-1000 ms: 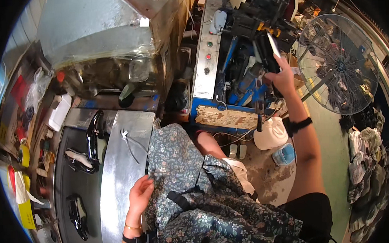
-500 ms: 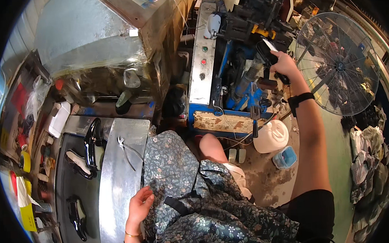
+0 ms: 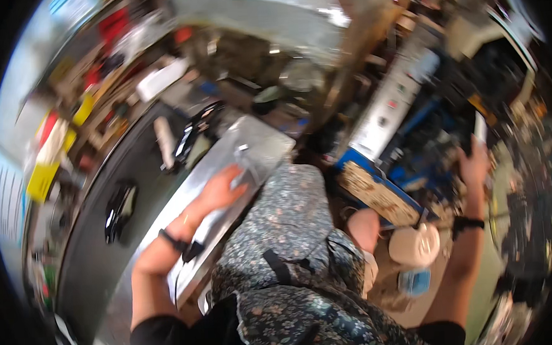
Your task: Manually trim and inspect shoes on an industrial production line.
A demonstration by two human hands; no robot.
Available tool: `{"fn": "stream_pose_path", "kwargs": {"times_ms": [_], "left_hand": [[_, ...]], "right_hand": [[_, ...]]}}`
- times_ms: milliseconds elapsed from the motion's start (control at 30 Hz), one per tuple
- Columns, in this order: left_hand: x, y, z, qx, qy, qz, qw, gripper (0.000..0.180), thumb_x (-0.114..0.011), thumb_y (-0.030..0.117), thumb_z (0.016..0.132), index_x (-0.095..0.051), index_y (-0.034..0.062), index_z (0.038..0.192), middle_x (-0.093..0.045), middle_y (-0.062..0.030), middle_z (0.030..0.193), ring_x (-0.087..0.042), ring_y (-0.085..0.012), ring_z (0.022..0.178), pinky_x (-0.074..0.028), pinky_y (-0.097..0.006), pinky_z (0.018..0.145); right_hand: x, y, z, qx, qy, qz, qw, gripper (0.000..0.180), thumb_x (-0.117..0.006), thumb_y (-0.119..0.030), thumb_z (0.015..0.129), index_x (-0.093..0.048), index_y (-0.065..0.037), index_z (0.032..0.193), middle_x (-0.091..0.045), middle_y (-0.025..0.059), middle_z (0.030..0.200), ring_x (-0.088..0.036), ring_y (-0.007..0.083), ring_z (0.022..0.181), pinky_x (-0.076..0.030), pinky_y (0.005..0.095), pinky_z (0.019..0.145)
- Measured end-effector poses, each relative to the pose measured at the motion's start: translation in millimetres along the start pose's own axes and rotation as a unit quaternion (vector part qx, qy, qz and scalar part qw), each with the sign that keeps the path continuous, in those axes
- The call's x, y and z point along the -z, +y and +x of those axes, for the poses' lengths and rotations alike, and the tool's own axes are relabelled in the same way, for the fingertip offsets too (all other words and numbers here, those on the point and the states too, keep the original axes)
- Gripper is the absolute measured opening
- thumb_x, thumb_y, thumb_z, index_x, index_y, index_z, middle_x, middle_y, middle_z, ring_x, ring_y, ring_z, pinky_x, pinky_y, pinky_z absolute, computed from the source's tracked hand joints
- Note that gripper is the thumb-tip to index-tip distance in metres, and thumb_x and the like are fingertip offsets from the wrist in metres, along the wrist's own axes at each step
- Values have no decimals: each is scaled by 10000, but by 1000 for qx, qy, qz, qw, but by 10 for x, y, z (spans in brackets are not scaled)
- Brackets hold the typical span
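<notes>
Over the shiny metal sheet [image 3: 249, 133] at my left, my left hand [image 3: 217, 189] is open, its fingers spread close to the blurred pliers [image 3: 243, 148]. Whether the fingers touch the pliers cannot be made out. My right hand [image 3: 473, 163] reaches out to the blue machine [image 3: 386, 188], its fingers curled at the lower end of a pale, flat, blade-like piece [image 3: 479, 127]. Motion blur hides what exactly is in that grip. Glossy black shoes lie on the dark surface beyond the sheet, one shoe [image 3: 121, 212] apart from the others [image 3: 196, 130].
A white control panel [image 3: 388, 107] with buttons tops the machine. On the floor beside it stand a whitish jug [image 3: 414, 245] and a blue container [image 3: 414, 282]. Cluttered shelving [image 3: 91, 107] runs along the left. Floral cloth [image 3: 278, 216] covers my lap.
The view has swung left, blurring the scene. My left hand has moved from beside my lap onto the metal sheet, near the pliers. My right hand keeps its place at the machine.
</notes>
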State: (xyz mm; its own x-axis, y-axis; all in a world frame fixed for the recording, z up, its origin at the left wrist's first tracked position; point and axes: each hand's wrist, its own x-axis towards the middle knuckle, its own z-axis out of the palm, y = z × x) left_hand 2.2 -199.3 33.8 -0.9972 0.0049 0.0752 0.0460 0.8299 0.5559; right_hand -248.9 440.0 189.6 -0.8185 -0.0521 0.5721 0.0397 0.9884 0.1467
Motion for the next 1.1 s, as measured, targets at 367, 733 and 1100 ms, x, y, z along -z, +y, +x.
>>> {"fn": "stream_pose_path", "kwargs": {"times_ms": [367, 733, 1100], "left_hand": [[622, -1483, 1656, 345, 90, 274, 894, 780, -787, 398, 694, -471, 52, 1317, -566, -142, 1287, -505, -306, 1233, -400, -437, 1024], [1298, -352, 602, 45, 208, 207, 955, 393, -815, 241, 641, -645, 86, 959, -643, -98, 881, -602, -308, 856, -451, -414, 770], [138, 815, -706, -188, 285, 78, 937, 233, -613, 265, 900, -635, 108, 1072, -635, -95, 1149, -586, -218, 1099, -413, -392, 1002]], "right_hand": [[-39, -783, 304, 263, 157, 40, 951, 437, -561, -198, 939, -475, -79, 1351, -416, 186, 1447, -371, 422, 1329, -347, 505, 1060], [-179, -2726, -2339, 168, -200, 555, 790, 207, -654, -74, 860, -659, 35, 1036, -650, 198, 1125, -604, 299, 1090, -450, 376, 967], [423, -4120, -1963, 77, -235, 687, 684, 383, -690, -270, 879, -612, 15, 1123, -703, 156, 896, -685, 234, 789, -524, 306, 714]]}}
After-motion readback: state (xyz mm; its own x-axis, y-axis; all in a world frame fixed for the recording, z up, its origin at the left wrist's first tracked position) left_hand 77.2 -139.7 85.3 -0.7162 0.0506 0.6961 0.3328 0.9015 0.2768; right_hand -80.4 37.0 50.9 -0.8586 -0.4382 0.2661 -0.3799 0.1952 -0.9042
